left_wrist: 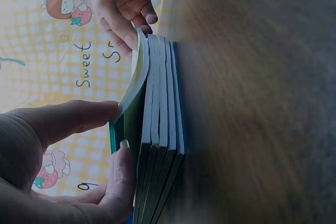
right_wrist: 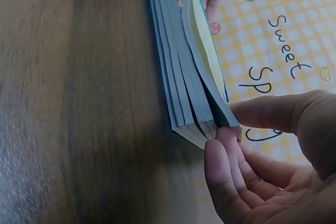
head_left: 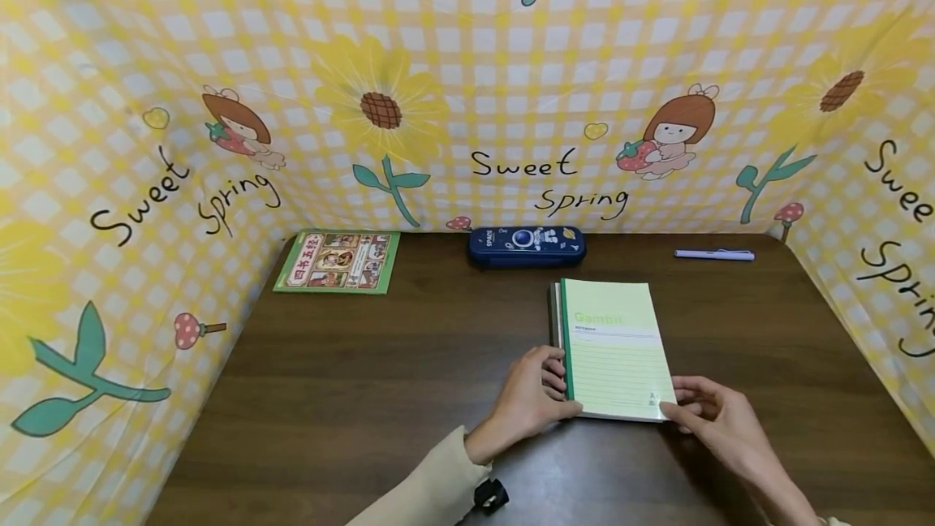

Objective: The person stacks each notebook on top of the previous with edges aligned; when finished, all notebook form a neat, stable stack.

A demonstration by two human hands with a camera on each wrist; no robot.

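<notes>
A light green notebook (head_left: 617,372) with a dark green spine lies uppermost on a stack of several notebooks (left_wrist: 157,93). My left hand (head_left: 527,398) pinches its near left corner, thumb on the cover and fingertips beneath. At the near right corner, my right hand (head_left: 725,422) grips the same notebook between thumb and fingers. Both wrist views show this top notebook bowed, with its held corners raised off the notebooks below. Most of the lower stack is hidden under the cover in the head view.
A dark blue pencil case (head_left: 526,248) lies at the table's back edge. Back left is a green-bordered picture book (head_left: 338,262), back right a lavender pen (head_left: 714,254). Yellow checked cloth (head_left: 467,104) walls the brown table (head_left: 394,396) behind and at both sides.
</notes>
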